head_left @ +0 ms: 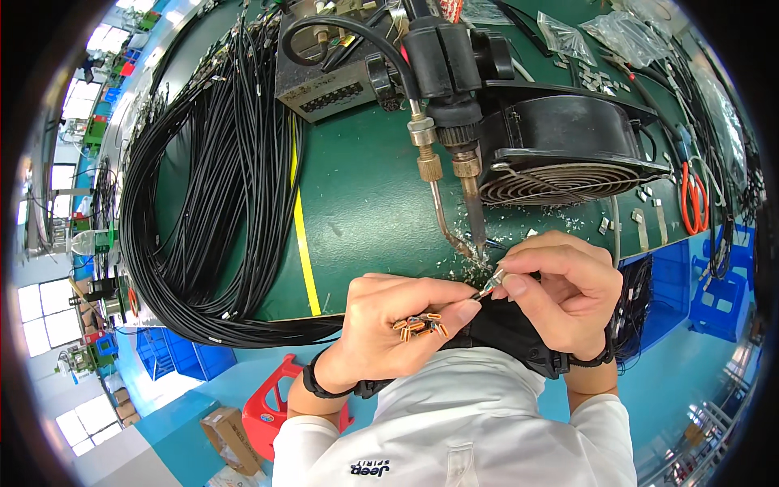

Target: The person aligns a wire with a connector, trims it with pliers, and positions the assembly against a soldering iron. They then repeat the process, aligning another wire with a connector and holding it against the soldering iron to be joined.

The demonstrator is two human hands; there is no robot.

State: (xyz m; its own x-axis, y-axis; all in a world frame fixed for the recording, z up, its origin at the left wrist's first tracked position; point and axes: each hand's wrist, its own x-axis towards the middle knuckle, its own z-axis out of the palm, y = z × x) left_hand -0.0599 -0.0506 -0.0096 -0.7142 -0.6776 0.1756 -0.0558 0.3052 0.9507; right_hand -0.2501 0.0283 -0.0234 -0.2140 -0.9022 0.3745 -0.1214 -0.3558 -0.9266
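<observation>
Shirt point(471, 430), hands point(385, 325) point(572, 296) (pinching connector point(492, 282)) near table point(365, 211) edge.

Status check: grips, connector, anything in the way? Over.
Left grip closed around a bunch of orange-ended connectors. Right grip pinching one small metal connector, left fingertips at its lower end. Soldering tip close beyond both grips, possible obstruction.

The head-worn fisheye camera faces steeply downward at close range. The frame places the white shirt point(487, 430) at lower centre, the left hand point(375, 321) and right hand point(570, 296) near the middle, and the green workbench point(369, 219) across the top. Edges bend toward the rim.
</observation>
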